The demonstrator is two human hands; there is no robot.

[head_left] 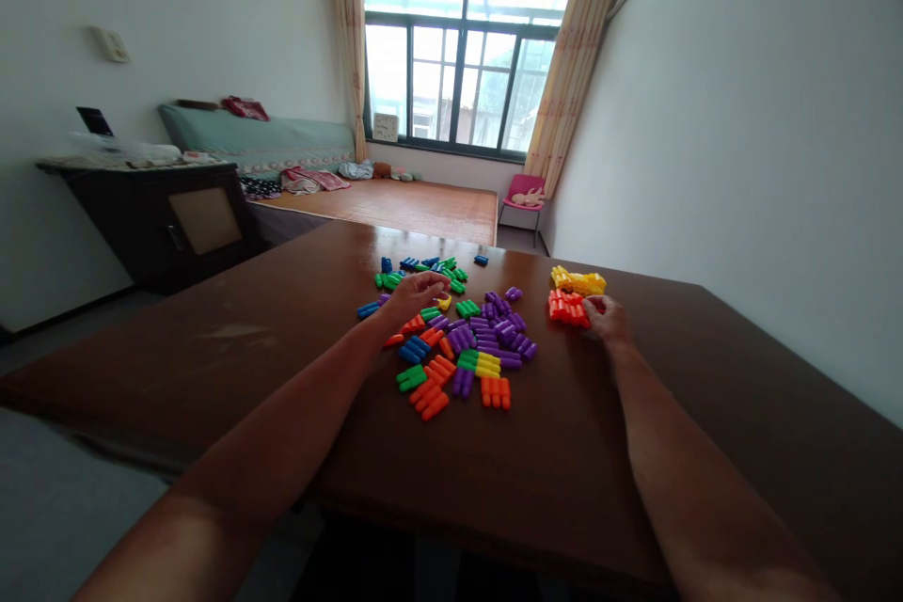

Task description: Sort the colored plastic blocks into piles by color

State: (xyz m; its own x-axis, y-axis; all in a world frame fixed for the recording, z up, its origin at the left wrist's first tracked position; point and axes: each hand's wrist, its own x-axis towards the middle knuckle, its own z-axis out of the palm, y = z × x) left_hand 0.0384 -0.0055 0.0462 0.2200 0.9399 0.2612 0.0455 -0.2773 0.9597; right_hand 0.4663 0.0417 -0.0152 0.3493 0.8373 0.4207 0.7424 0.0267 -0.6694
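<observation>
A scattered heap of coloured plastic blocks (471,339) in purple, orange, green, blue and yellow lies on the brown wooden table (282,367). My left hand (415,293) hovers over the heap's far left part, fingers curled, above green and yellow pieces; whether it holds one I cannot tell. My right hand (605,317) rests on the table and touches a sorted group of orange blocks (567,308). Just behind that group sits a group of yellow blocks (578,281).
Beyond the table are a low wooden platform bed (416,205), a dark cabinet (162,216) at the left, a pink chair (526,198) by the curtain, and a large window (466,66). A white wall runs along the right.
</observation>
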